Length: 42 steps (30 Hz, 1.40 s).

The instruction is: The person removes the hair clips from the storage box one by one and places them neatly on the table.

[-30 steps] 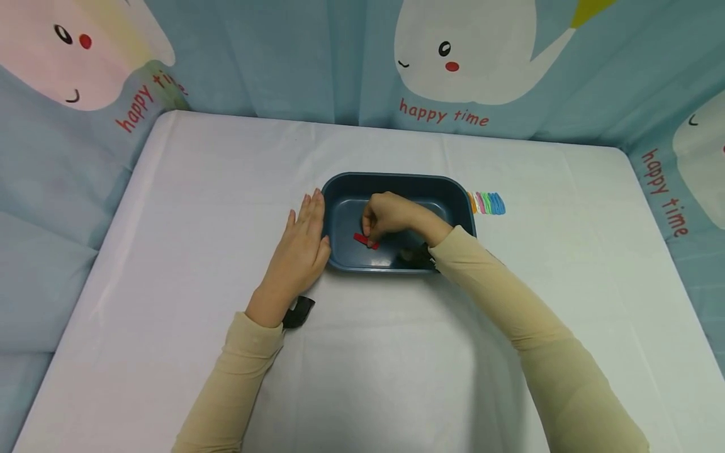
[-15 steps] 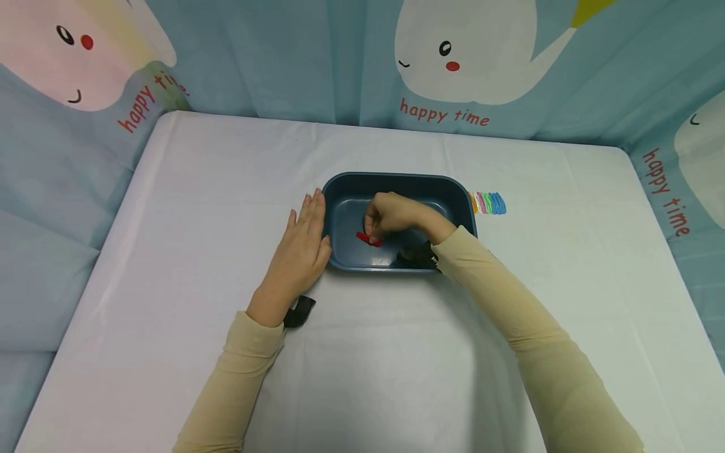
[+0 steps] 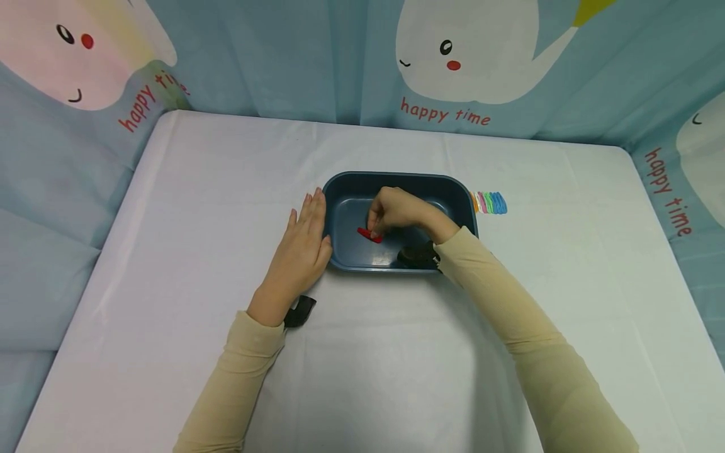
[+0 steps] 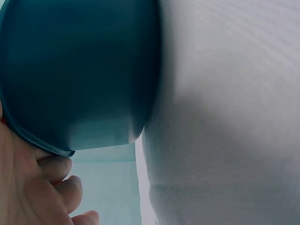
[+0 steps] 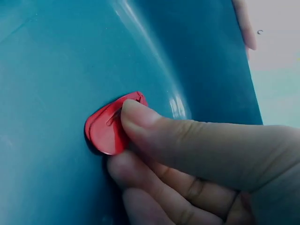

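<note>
Inside a dark blue rectangular basin point(image 3: 347, 242), my right hand point(image 3: 401, 209) pinches a red snap hair clip point(image 3: 364, 233) between thumb and fingers. Seen close in the right wrist view, the red hair clip point(image 5: 104, 133) has a rounded end that juts out past the thumb tip, low over the basin floor. It seems to have two layers; whether they are separate clips I cannot tell. My left hand point(image 3: 299, 251) lies along the basin's left side, fingers straight and touching the rim. In the left wrist view the basin's outer wall point(image 4: 84, 70) hides part of that hand.
A row of several slim coloured pieces point(image 3: 491, 202), orange through blue, lies on the white tablecloth point(image 3: 566, 264) just right of the basin, partly hidden by its rim. A black wrist device point(image 3: 418, 256) sits under the right wrist. A printed blue curtain point(image 3: 294, 63) borders the table.
My right hand has shifted slightly right and toward the far side of the basin, carrying the red hair clip with it. The left hand stays put against the rim.
</note>
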Motion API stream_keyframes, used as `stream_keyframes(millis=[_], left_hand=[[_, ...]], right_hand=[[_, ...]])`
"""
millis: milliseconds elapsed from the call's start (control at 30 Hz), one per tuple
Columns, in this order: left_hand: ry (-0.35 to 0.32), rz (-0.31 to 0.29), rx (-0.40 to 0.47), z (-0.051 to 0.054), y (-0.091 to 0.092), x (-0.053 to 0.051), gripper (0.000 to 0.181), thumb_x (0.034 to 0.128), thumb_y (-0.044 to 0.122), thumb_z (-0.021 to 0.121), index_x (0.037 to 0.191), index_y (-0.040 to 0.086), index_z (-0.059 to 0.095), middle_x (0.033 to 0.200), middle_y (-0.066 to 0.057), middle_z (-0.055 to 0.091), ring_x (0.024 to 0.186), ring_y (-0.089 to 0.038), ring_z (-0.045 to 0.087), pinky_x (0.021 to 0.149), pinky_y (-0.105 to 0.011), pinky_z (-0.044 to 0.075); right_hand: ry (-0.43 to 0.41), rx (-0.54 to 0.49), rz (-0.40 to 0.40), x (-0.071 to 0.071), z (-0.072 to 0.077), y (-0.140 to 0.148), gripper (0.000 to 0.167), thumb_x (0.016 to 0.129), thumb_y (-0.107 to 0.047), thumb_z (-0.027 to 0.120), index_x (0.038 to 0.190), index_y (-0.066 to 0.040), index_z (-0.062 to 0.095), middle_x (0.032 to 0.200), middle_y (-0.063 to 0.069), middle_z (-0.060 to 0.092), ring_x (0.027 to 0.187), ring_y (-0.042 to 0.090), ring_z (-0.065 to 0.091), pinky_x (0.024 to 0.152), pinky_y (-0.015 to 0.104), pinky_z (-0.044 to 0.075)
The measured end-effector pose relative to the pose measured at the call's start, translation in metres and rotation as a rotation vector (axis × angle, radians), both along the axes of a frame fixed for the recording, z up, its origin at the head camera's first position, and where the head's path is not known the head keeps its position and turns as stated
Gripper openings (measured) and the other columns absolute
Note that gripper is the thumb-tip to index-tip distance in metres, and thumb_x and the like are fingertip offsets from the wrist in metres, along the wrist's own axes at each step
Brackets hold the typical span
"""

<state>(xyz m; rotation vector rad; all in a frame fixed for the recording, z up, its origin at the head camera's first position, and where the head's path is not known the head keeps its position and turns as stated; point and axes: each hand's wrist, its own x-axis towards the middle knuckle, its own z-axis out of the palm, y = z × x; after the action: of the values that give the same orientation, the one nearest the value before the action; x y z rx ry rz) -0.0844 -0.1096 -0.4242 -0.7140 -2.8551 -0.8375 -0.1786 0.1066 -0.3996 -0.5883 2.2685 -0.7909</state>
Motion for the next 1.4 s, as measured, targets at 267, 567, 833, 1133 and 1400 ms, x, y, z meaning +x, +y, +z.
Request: stream_keyframes(millis=[267, 567, 833, 1133, 1400], left_hand=[[-0.003, 0.004, -0.013, 0.0, 0.0, 0.0, 0.064, 0.0942, 0.016, 0.038, 0.149, -0.005, 0.011, 0.156, -0.016, 0.01, 0.143, -0.031, 0.011, 0.111, -0.052, 0.01], [-0.004, 0.003, -0.011, -0.002, -0.001, -0.001, 0.064, 0.0944, 0.016, 0.036, 0.149, -0.004, 0.01, 0.156, -0.015, 0.009, 0.143, -0.031, 0.011, 0.111, -0.052, 0.01], [0.006, 0.0, -0.004, -0.001, 0.0, 0.0, 0.063, 0.0942, 0.015, 0.036, 0.149, -0.005, 0.011, 0.156, -0.016, 0.01, 0.142, -0.032, 0.011, 0.111, -0.053, 0.01], [-0.003, 0.003, -0.008, -0.002, 0.0, -0.001, 0.063, 0.0948, 0.016, 0.036, 0.149, -0.004, 0.01, 0.156, -0.014, 0.009, 0.143, -0.031, 0.01, 0.111, -0.052, 0.011], [0.002, 0.0, -0.005, -0.002, -0.001, 0.0, 0.064, 0.0952, 0.016, 0.037, 0.149, -0.003, 0.009, 0.156, -0.014, 0.008, 0.143, -0.03, 0.01, 0.111, -0.052, 0.01]], right_hand=[[0.0, 0.0, -0.029, -0.002, 0.0, 0.003, 0.004, 0.078, -0.003, 0.074, 0.075, -0.004, 0.071, 0.072, 0.004, 0.069, 0.067, 0.016, 0.064, 0.063, 0.028, 0.051], [0.035, -0.008, -0.029, -0.002, 0.001, 0.005, 0.006, 0.081, -0.002, 0.07, 0.077, -0.005, 0.073, 0.074, 0.004, 0.07, 0.068, 0.017, 0.062, 0.064, 0.029, 0.05], [0.036, -0.049, -0.051, -0.003, 0.003, 0.007, 0.006, 0.082, -0.002, 0.069, 0.078, -0.003, 0.072, 0.074, 0.004, 0.069, 0.066, 0.017, 0.058, 0.062, 0.028, 0.047], [0.01, -0.096, -0.068, -0.002, 0.006, 0.012, 0.008, 0.083, 0.002, 0.065, 0.079, -0.002, 0.072, 0.076, 0.005, 0.069, 0.069, 0.017, 0.059, 0.065, 0.029, 0.048], [-0.021, -0.162, -0.072, -0.002, 0.013, 0.016, 0.009, 0.083, 0.004, 0.063, 0.079, 0.0, 0.07, 0.075, 0.006, 0.069, 0.07, 0.017, 0.061, 0.066, 0.029, 0.049]])
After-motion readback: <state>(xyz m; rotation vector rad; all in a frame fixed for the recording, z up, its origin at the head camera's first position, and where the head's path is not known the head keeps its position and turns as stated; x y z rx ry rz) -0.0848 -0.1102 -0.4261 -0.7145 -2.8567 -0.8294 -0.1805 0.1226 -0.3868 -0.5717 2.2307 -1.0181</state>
